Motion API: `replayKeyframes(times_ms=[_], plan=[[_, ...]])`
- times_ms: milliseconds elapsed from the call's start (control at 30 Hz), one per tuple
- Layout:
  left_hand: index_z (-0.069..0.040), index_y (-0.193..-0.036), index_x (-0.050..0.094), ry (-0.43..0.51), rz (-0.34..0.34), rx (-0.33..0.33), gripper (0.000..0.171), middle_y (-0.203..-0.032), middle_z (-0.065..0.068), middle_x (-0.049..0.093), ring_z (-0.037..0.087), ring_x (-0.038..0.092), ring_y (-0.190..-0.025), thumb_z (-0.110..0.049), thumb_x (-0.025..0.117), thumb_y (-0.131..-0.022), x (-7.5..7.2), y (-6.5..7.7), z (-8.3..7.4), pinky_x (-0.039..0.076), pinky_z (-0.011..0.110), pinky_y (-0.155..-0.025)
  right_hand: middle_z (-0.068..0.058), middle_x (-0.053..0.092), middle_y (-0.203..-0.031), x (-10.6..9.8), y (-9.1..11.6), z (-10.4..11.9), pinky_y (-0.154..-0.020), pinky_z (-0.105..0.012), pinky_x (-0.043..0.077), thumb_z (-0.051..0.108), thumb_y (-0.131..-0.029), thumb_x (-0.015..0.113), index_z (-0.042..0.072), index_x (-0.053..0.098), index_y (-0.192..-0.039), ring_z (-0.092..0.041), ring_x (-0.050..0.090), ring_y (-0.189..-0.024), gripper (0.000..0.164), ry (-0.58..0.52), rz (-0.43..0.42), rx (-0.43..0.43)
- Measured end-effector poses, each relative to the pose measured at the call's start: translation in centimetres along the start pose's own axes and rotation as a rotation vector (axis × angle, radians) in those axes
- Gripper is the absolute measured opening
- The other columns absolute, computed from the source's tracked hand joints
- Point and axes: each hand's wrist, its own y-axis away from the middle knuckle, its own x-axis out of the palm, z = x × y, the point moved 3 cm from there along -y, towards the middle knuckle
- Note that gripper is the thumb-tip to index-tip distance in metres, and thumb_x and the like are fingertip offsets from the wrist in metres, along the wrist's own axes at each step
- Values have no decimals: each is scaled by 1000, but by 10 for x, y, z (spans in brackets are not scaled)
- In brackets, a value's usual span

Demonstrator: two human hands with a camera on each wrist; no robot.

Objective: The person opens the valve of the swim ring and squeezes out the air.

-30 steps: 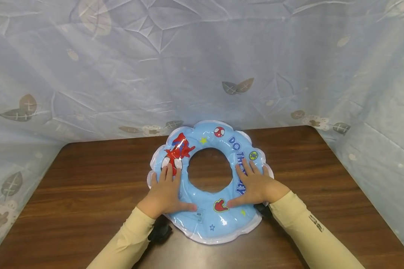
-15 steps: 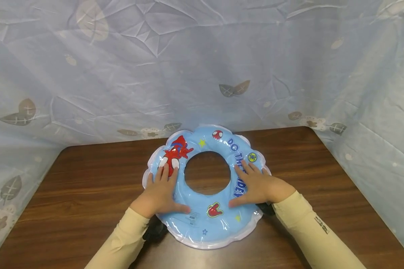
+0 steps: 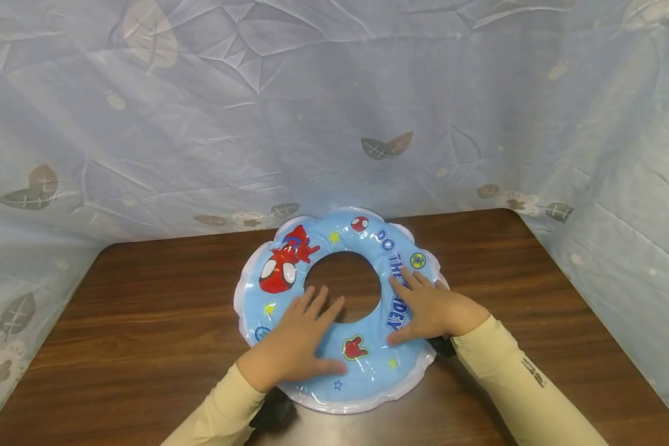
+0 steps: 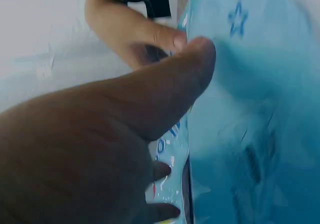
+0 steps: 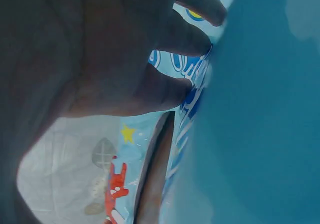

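A light-blue inflatable swim ring with a scalloped clear edge, red cartoon figures and blue lettering lies flat on the wooden table. Over its lower left part is my left hand, fingers spread and its fingertips near the centre hole. The left wrist view has the left thumb close to the blue vinyl; whether it touches cannot be told. My right hand rests on the ring's right side, across the lettering, with fingers spread. In the right wrist view its fingertips touch the printed surface.
The brown wooden table extends to both sides of the ring. A pale grey-blue cloth with leaf prints hangs behind the table and along its sides. The ring's far edge lies close to that cloth.
My left hand has shifted right and nearer the hole, uncovering the red cartoon face. My right hand stays nearly in place. Earlier, the ring slid slightly left and toward me.
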Motion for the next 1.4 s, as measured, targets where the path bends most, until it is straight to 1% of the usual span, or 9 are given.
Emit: replayKeyframes(times_ms=[167,300,600,900,1000,1100,1200,1300,1400], plan=[[-32,-161,39,-34,71,176,80,-169,9,29,35,22,-157,-47,76,-92,7,1,-13,25,54,-123,-26,17,-169,4,-2,-1,-113,-79,15,66,-76,80,8,31,-163,-52,16,-154,116,28,3,9],[-36,-154,49,-64,98,216,68,-166,4,38,36,32,-153,-39,78,-93,10,1,-17,34,54,-119,-26,17,-169,7,-4,-1,-113,-79,14,65,-75,80,8,31,-163,-52,16,-154,115,45,5,20],[-37,-152,53,-62,147,155,64,-167,1,35,35,28,-155,-40,78,-93,11,1,-21,34,55,-119,-27,16,-169,13,-8,1,-113,-80,15,61,-76,82,6,30,-162,-54,14,-153,115,67,-3,38],[-39,-153,51,-94,128,173,65,-168,0,34,34,29,-155,-44,76,-93,15,2,-17,33,55,-119,-25,16,-170,14,-7,0,-114,-79,14,63,-75,82,8,31,-163,-52,15,-154,116,62,-6,45],[-34,-151,54,-121,82,166,65,-165,6,39,34,32,-153,-48,76,-91,12,4,-20,32,54,-120,-24,16,-170,10,-6,-1,-114,-79,13,63,-76,82,9,30,-163,-51,14,-154,115,32,-10,42],[-25,-149,58,-124,5,115,68,-159,13,46,37,39,-148,-52,77,-89,6,6,-25,34,58,-119,-26,16,-170,5,-7,-3,-114,-79,12,62,-77,81,7,30,-163,-52,14,-154,114,27,-59,15],[-19,-147,59,-118,-41,27,73,-154,18,51,41,44,-143,-56,78,-87,2,10,-30,38,64,-113,-29,15,-168,0,-8,-5,-114,-79,13,60,-78,82,3,29,-162,-55,11,-153,115,43,-116,-12],[-19,-150,56,-134,-23,-42,83,-154,19,50,44,44,-142,-61,79,-82,2,12,-31,37,68,-110,-31,14,-168,-1,-9,-7,-114,-79,13,59,-78,82,1,28,-162,-56,10,-153,115,57,-132,-16],[-18,-151,54,-139,5,-65,90,-154,20,49,46,42,-143,-64,81,-78,4,13,-30,35,71,-110,-30,15,-168,1,-10,-8,-114,-79,13,59,-80,81,3,29,-162,-55,12,-153,112,44,-103,-4]])
